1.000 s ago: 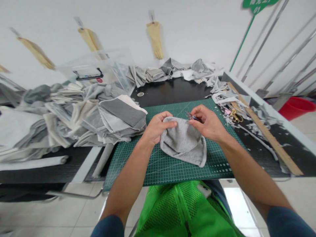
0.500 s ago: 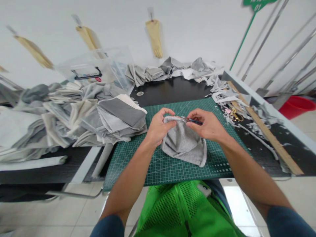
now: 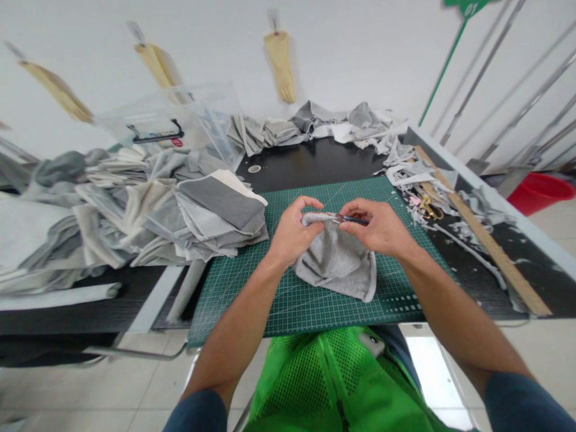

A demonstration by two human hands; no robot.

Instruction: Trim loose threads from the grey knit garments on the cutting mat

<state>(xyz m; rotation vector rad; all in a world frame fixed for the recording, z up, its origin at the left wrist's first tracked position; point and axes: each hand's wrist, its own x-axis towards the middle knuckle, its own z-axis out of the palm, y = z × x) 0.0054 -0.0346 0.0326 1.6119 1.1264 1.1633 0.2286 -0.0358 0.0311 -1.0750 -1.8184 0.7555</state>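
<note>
A folded piece of grey fabric (image 3: 338, 264) rests on the green cutting mat (image 3: 252, 288) in front of me. My left hand (image 3: 292, 231) is closed, pinching the fabric's upper left edge. My right hand (image 3: 378, 225) is closed around small thread snips (image 3: 348, 219) with a blue handle, their tip at the fabric's top edge, close to my left fingers. Both forearms reach in from below over a bright green mesh bag (image 3: 333, 384).
Heaps of grey and cream fabric pieces (image 3: 135, 210) lie left of the mat, with more (image 3: 324, 123) along the wall. A clear plastic box (image 3: 171, 126), gold scissors (image 3: 429, 208), a long wooden ruler (image 3: 483, 237) and scraps occupy the black table (image 3: 315, 162). A red bin (image 3: 540, 192) stands at right.
My hands have drawn closer together at the fabric's top edge; the snips moved left onto the edge, and the left hand bunched the fabric slightly.
</note>
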